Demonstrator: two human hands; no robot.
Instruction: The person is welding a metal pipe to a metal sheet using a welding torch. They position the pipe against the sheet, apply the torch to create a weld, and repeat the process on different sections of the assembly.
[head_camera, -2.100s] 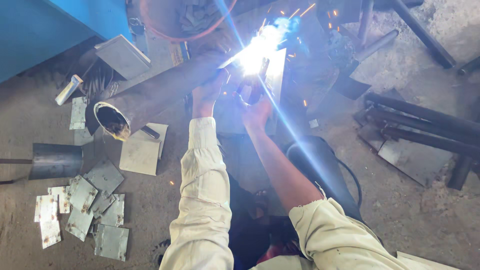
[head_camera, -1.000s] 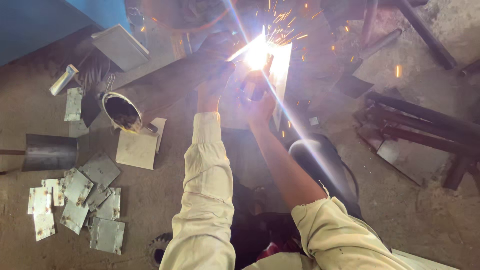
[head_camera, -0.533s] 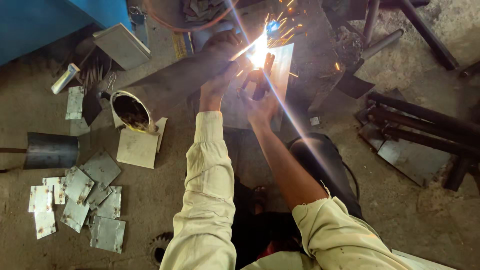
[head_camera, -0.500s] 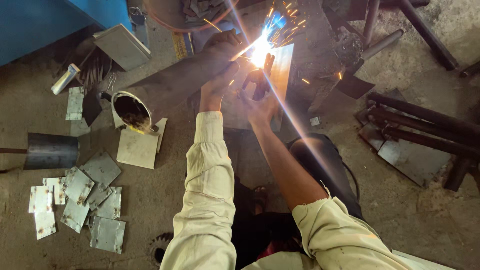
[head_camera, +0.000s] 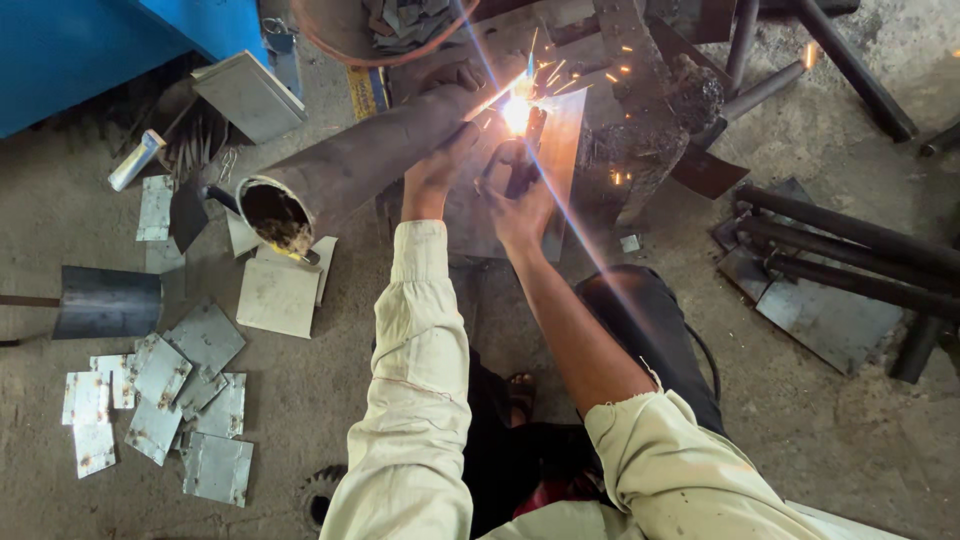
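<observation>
A long rusty steel pipe lies slanted on the floor, its open end facing me at the left. My left hand presses against the pipe's side near its far end. My right hand is closed around a dark welding electrode holder, whose tip meets the pipe at a bright arc throwing sparks. A flat steel plate lies under and beside the arc. Both sleeves are cream coloured, the right one pushed up to the elbow.
Several small cut metal plates lie scattered at the lower left, with a short dark tube beside them. A blue machine body fills the top left. Dark steel bars and scrap lie at the right. A black cable runs by my knee.
The view has shifted slightly and the arc's glare has shrunk from a wide flash to a small bright point. Both hands stay at the pipe's far end.
</observation>
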